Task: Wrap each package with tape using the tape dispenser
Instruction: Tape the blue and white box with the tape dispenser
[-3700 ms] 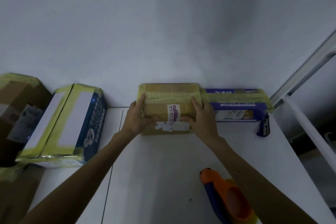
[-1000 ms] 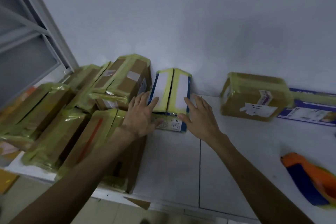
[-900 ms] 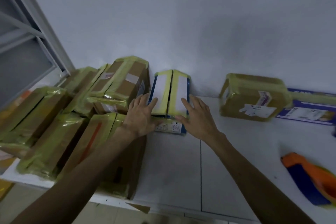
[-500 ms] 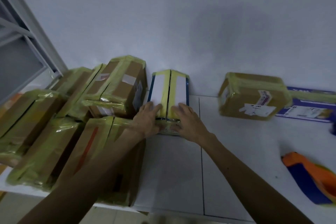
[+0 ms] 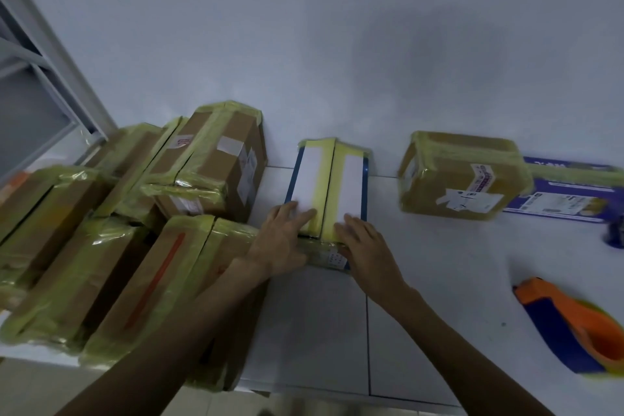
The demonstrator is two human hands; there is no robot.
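Observation:
A blue-and-white package (image 5: 329, 179) with yellow tape strips lies on the white table against the wall. My left hand (image 5: 282, 240) grips its near left corner and my right hand (image 5: 363, 246) grips its near right corner, fingers on top. A brown taped box (image 5: 462, 176) sits to the right, with a flat purple package (image 5: 570, 192) beyond it. The orange and blue tape dispenser (image 5: 570, 324) lies at the right edge, away from both hands.
Several brown taped boxes (image 5: 118, 223) are piled at the left, right beside the blue package. A grey metal frame (image 5: 37, 54) rises at the far left. A small dark object (image 5: 614, 233) lies at the right edge. The table's (image 5: 314, 331) front edge is close below my arms.
My hands left the brown box, swung left to the blue-and-white package and closed on its near end. The package now sits a little farther from the pile at the left.

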